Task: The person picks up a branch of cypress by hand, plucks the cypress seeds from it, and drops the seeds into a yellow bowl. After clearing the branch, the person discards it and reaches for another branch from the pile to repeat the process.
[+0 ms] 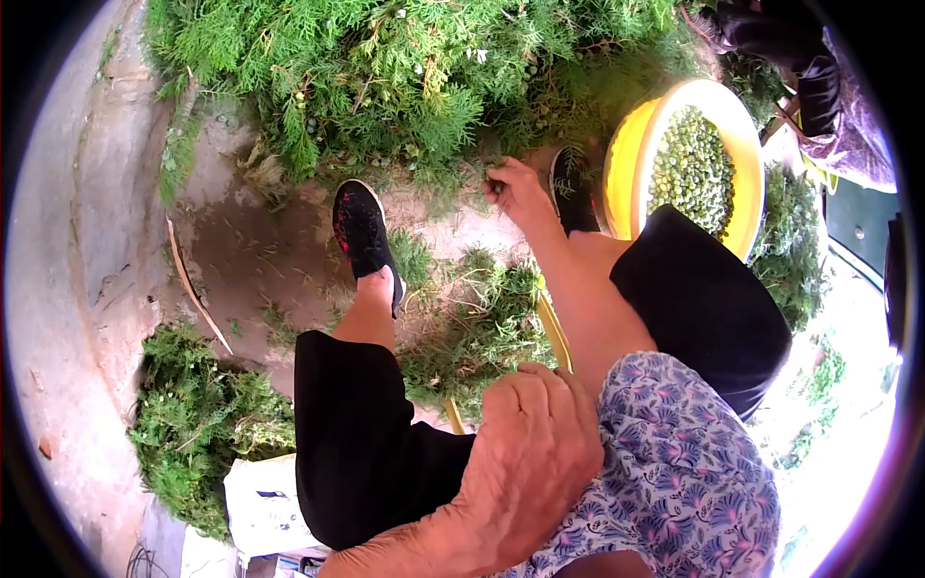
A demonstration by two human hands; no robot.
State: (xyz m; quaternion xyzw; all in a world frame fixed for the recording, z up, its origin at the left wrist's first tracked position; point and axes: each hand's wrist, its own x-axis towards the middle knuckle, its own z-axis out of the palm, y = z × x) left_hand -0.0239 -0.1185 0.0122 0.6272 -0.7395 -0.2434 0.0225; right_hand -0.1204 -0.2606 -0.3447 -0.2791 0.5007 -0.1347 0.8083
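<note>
My right hand [520, 195] reaches forward between my shoes, beside the lower edge of a large pile of green conifer branches [376, 77]. Its fingers are pinched together on something small and dark that I cannot make out. Close to the camera, my left hand [535, 453] is raised over my lap with its back showing. Its fingers are curled and pressed together, and whatever they may hold is hidden. To the right of my right hand stands a yellow tub [624, 159], holding many small green cones [689, 169].
Cut branches lie under my legs [472, 328] and at the lower left [202, 424]. A thin stick [193, 284] rests on the ground. A white box [265, 506] is beside my knee. Another person's dark-clothed leg [819, 91] shows at the upper right.
</note>
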